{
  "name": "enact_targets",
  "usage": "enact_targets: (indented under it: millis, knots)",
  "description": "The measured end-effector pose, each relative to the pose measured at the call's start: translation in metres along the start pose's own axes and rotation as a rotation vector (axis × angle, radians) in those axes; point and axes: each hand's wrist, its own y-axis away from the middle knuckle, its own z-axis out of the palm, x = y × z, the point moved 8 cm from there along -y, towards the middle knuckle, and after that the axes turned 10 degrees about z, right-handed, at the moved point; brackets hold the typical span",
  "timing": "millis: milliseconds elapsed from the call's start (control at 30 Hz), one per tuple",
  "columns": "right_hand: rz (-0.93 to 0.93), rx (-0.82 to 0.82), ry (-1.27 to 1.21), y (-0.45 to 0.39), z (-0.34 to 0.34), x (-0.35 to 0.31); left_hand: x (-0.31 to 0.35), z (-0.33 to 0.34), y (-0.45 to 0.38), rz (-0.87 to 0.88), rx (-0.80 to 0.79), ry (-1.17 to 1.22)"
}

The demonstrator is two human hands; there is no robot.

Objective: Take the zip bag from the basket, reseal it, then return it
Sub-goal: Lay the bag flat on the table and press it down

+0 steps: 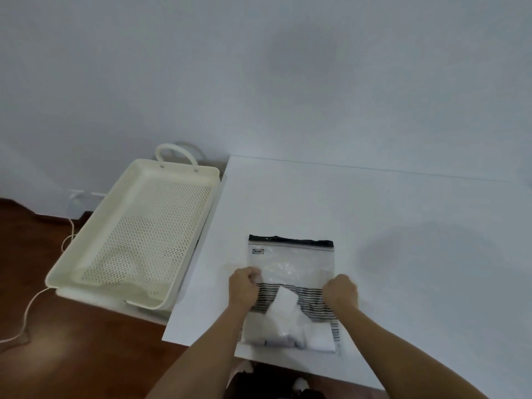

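Observation:
A clear zip bag (292,262) with a black zip strip along its far edge lies flat on the white table (403,254), near the front edge. Inside it I see white and black-striped cloth. My left hand (243,287) pinches the bag's left side at mid-height. On the bag's right side at the same height my right hand (341,292) is closed. The cream perforated basket (95,246) with a loop handle stands to the left of the table, lower down, with nothing visible in it.
The table's left edge runs beside the basket. A white cable (28,306) trails over the brown wooden floor at the left. A pale wall rises behind the table. Dark shoes (299,387) show below the table's front edge.

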Motion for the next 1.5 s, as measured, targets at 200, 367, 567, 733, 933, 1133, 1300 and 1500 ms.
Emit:
enact_targets:
  millis: [200,367,567,733,933,1133,1300,1500]
  knots:
    - [-0.12,0.021,-0.112,0.0,-0.017,-0.036,0.012,-0.032,-0.009,0.107,0.105,0.109]
    - [-0.242,0.094,-0.177,0.011,-0.036,-0.102,0.02,-0.092,-0.033,0.24,0.16,0.16]
    - [-0.33,0.038,-0.326,0.048,-0.019,-0.198,0.002,-0.191,-0.074,0.287,0.136,0.183]
    - [-0.397,-0.028,-0.386,0.093,0.032,-0.277,-0.057,-0.275,-0.108,0.182,0.07,0.143]
    - [-0.372,-0.194,-0.274,0.131,0.12,-0.332,-0.136,-0.333,-0.138,0.087,0.009,-0.064]
    - [-0.422,-0.112,-0.151,0.159,0.181,-0.347,-0.189,-0.328,-0.159,0.049,-0.162,-0.222]
    - [-0.4,-0.101,-0.041,0.16,0.217,-0.338,-0.21,-0.317,-0.167,0.056,-0.213,-0.309]
    - [-0.461,-0.087,0.055,0.163,0.231,-0.34,-0.223,-0.303,-0.171,0.077,-0.258,-0.302]
